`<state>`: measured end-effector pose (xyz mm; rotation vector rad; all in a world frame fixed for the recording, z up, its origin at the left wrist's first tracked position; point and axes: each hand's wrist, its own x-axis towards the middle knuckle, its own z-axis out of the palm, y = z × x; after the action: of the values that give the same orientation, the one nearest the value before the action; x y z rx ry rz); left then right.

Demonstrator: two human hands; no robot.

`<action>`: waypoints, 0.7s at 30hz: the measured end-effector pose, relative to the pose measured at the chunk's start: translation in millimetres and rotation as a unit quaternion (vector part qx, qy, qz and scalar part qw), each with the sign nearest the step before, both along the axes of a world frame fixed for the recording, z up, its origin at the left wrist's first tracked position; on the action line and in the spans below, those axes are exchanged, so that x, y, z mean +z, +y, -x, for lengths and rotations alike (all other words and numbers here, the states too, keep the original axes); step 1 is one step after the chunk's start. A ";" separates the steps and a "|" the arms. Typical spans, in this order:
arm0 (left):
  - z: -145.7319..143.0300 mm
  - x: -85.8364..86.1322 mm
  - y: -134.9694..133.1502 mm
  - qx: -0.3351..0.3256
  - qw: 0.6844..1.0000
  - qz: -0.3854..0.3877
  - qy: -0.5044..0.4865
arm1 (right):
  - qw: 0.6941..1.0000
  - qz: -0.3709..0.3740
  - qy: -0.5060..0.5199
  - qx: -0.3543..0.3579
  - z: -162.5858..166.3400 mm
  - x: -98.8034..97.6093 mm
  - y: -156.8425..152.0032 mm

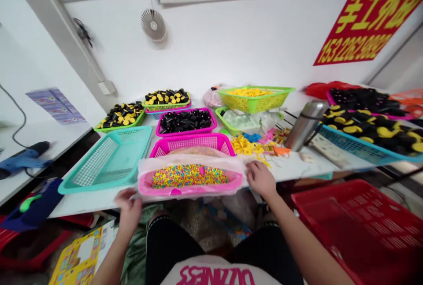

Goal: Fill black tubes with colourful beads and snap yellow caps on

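A pink basket [147,186] lined with clear plastic sits at the table's front edge, full of small multicoloured beads [190,175]. At its left end is my left hand [128,206], somewhat blurred, fingers loosely apart with nothing visible in them. Beside its right end, over the white tabletop, my right hand [261,180] is open, the fingers slightly bent and close to the plastic liner. Behind the beads stands another pink basket [194,139] with a plastic bag inside. Yellow plastic pieces [246,145] lie loose just beyond my right hand.
A turquoise basket [74,183] stands at left. Behind are a basket of black pieces [187,120] and a green basket of yellow pieces [256,102]. A steel flask [306,126] stands at right, near a blue basket [346,144]. A red crate [357,227] is below.
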<state>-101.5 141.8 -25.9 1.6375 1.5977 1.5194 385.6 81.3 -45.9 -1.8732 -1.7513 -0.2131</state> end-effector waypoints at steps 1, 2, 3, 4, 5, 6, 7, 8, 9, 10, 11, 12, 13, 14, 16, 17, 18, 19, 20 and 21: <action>-3.8 -6.2 -1.5 -0.030 0.999 0.011 0.018 | 1.000 0.013 0.001 0.002 -0.4 2.2 0.2; -6.5 -10.3 -2.6 -0.062 0.997 0.024 0.031 | 1.000 0.025 0.001 0.007 -0.8 4.0 0.4; -8.2 -12.4 -3.4 -0.093 0.994 0.035 0.046 | 0.999 0.036 0.003 0.010 -1.0 5.6 0.4; -9.0 -12.7 -3.8 -0.122 0.989 0.043 0.067 | 0.999 0.045 0.007 0.012 -0.9 6.9 0.4; -9.1 -11.5 -3.8 -0.149 0.983 0.051 0.096 | 0.999 0.051 0.011 0.013 -0.5 8.1 0.3; -8.7 -9.0 -3.3 -0.170 0.975 0.059 0.128 | 0.998 0.055 0.018 0.012 0.2 9.0 0.2; -8.0 -5.5 -2.0 -0.186 0.967 0.068 0.161 | 0.998 0.057 0.028 0.010 1.0 9.8 0.1; -7.1 -1.5 0.1 -0.197 0.959 0.075 0.188 | 0.997 0.058 0.040 0.008 1.7 10.6 0.1; -6.1 2.7 3.4 -0.201 0.955 0.080 0.204 | 0.997 0.058 0.055 0.008 2.2 11.4 0.1; -5.1 7.0 7.8 -0.202 0.954 0.084 0.206 | 0.996 0.058 0.073 0.010 2.4 12.4 0.1; -4.2 10.9 13.1 -0.203 0.954 0.085 0.204 | 0.994 0.059 0.094 0.016 2.3 13.7 -0.1; -3.3 14.3 19.0 -0.205 0.954 0.085 0.202 | 0.991 0.061 0.117 0.025 1.9 15.5 -0.6; -2.7 16.9 25.1 -0.205 0.954 0.087 0.200 | 0.987 0.065 0.143 0.037 1.7 17.9 -1.5; -2.2 18.7 30.9 -0.204 0.954 0.093 0.201 | 0.981 0.069 0.172 0.052 1.7 20.7 -2.8; -1.8 19.9 40.1 -0.194 0.953 0.111 0.203 | 0.966 0.078 0.233 0.084 3.7 27.6 -6.1; -1.8 19.6 43.1 -0.189 0.954 0.119 0.202 | 0.957 0.082 0.261 0.099 5.9 31.2 -7.5; -1.9 18.9 45.2 -0.184 0.954 0.126 0.198 | 0.948 0.085 0.286 0.113 8.8 34.5 -8.5; -2.1 18.1 46.3 -0.180 0.956 0.130 0.193 | 0.939 0.088 0.309 0.125 12.3 37.4 -8.5; -2.3 17.4 46.9 -0.178 0.957 0.132 0.185 | 0.931 0.092 0.328 0.132 16.0 39.6 -7.5; -2.4 16.7 47.0 -0.176 0.960 0.132 0.176 | 0.924 0.095 0.345 0.135 19.5 40.9 -5.3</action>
<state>-99.1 188.9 -9.2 1.9783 1.4909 0.8340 366.1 76.0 -4.9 -1.5266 -1.5208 0.6680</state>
